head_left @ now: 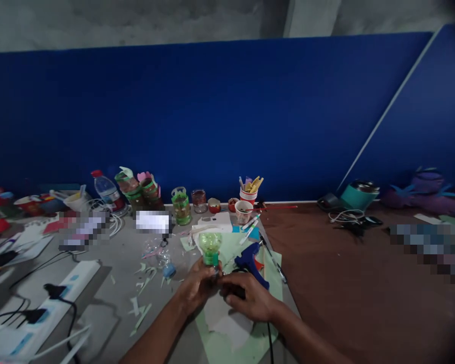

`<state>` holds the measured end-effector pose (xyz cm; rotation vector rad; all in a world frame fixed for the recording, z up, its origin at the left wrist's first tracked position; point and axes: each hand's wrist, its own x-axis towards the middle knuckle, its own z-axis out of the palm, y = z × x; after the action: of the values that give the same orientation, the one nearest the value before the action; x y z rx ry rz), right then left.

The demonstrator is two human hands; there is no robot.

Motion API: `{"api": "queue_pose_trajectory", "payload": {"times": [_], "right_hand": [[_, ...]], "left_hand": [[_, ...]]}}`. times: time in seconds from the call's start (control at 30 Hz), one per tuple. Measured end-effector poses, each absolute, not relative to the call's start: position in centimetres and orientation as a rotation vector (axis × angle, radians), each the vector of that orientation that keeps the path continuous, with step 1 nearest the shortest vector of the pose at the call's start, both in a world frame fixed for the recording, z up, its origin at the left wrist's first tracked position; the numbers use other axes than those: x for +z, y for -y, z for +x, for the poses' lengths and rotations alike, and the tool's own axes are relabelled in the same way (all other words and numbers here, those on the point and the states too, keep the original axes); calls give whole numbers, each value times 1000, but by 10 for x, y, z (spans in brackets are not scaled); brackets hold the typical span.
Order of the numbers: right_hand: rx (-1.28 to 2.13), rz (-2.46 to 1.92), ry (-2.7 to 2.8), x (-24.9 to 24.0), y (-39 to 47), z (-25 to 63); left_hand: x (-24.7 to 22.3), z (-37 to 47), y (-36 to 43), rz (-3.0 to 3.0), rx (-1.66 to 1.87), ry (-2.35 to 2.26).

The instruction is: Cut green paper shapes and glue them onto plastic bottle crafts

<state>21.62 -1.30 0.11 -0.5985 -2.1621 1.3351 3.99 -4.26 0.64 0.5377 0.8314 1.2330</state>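
Observation:
My left hand point(200, 286) is wrapped round a clear plastic bottle piece with green trim point(210, 246), its rounded part pointing up. My right hand point(246, 296) is curled against the lower end of that piece, with its fingertips meeting the left fingers. Whatever the right fingertips pinch is too small or hidden to make out. Close beyond the right hand lies a blue glue gun point(251, 263) with an orange-red part. Under both hands are sheets of pale green paper point(275, 268) and white paper point(227, 318).
Paper scraps point(140, 313) and clear plastic with a blue cap point(169, 271) lie to the left. A power strip point(56, 308) with plugs stands further left. Decorated jars point(182, 208), a paper cup point(244, 212) and a water bottle point(106, 191) line the blue partition point(212, 121).

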Motion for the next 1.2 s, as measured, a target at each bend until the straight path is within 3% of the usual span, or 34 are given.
{"api": "queue_pose_trajectory", "payload": {"times": [1.2], "right_hand": [[1242,-614,2286,2,9,216]], "left_hand": [[0,32,32,554,1271,-879]]}}
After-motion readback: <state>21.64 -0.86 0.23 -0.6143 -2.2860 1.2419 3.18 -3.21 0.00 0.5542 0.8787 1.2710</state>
